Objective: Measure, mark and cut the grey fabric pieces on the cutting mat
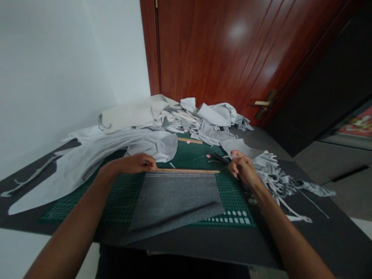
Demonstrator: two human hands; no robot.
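Note:
A sheet of dark grey felt (174, 201) lies on a green cutting mat (124, 201), its near corner folded back. A wooden ruler (186, 171) rests across the felt's far edge. My left hand (130, 164) grips the ruler's left end, fingers curled over it. My right hand (243, 168) is at the mat's right side, shut on a pair of dark scissors (220, 158). The blades point up and left, past the ruler's right end, and the hand hides the handles.
A heap of pale grey fabric (174, 120) lies against the white wall and reddish-brown door (209, 50). Pale fabric (87, 166) overlaps the mat's left side. Cut strips (273, 174) lie right of it. Small pink bits (188, 142) and a second ruler (190, 140) sit on the mat's far side.

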